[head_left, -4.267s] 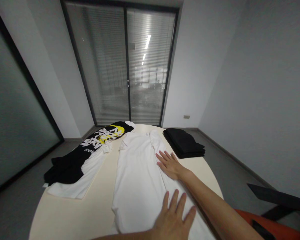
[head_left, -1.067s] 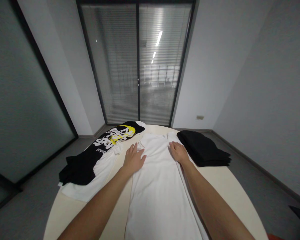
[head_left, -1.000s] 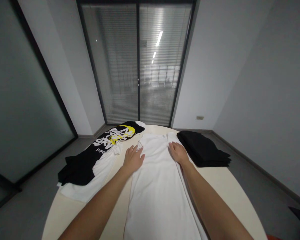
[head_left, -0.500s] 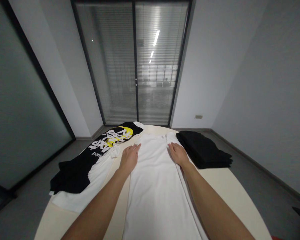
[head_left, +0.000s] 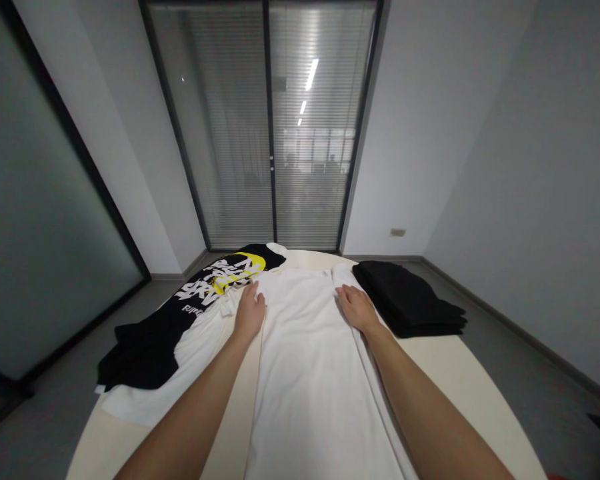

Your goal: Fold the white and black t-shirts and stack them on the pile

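A long white garment (head_left: 310,373), maybe a T-shirt, lies spread down the middle of the table, with a fold running along its right side. At its upper left edge is my left hand (head_left: 250,312), fingers closed on the cloth there; the fingertips are partly hidden. My right hand (head_left: 359,308) rests on the right folded edge, its fingers stretched over the fabric and not gripping it.
To the left lie a black T-shirt (head_left: 155,347) with white and yellow print and another white garment (head_left: 145,403) under it. A stack of folded black clothes (head_left: 410,300) sits at the right. The pale table (head_left: 460,387) has a curved edge. Beyond stands a glass partition with blinds (head_left: 310,200).
My left hand has shifted a little to the left, and the upper left edge of the white garment has been drawn out that way with it. My right hand has stayed in place.
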Tool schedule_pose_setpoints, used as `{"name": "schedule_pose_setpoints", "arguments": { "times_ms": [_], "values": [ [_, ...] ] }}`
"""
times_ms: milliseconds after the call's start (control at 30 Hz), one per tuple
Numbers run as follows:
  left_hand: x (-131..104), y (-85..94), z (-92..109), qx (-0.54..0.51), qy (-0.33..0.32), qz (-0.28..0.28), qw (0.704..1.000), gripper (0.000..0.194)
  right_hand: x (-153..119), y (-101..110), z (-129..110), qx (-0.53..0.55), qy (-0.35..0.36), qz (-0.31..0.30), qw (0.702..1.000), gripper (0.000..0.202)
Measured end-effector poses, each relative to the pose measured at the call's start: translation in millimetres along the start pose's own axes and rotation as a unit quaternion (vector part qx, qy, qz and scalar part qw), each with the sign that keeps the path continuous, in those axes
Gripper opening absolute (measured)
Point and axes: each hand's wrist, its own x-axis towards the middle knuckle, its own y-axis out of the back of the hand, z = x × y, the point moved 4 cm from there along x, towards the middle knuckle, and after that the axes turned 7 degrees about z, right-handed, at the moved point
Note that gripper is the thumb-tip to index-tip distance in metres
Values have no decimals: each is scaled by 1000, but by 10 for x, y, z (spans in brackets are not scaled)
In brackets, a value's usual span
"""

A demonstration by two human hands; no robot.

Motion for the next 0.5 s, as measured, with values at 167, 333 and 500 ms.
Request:
{"name": "schedule_pose_setpoints", "arguments": {
  "times_ms": [167, 333, 500],
  "values": [
    [88, 72, -174, -45, 76, 65, 994, 39, -2, 2, -3, -5, -6, -3, 1000, 53],
    [75, 209, -59, -98, 48, 118, 987, 41, -7, 9, -15, -3, 6, 2, 1000, 51],
    [154, 232, -12, -128, 32, 118, 984, 42, 0, 2, -7, -1, 19, 14, 1000, 48]
  ]
}}
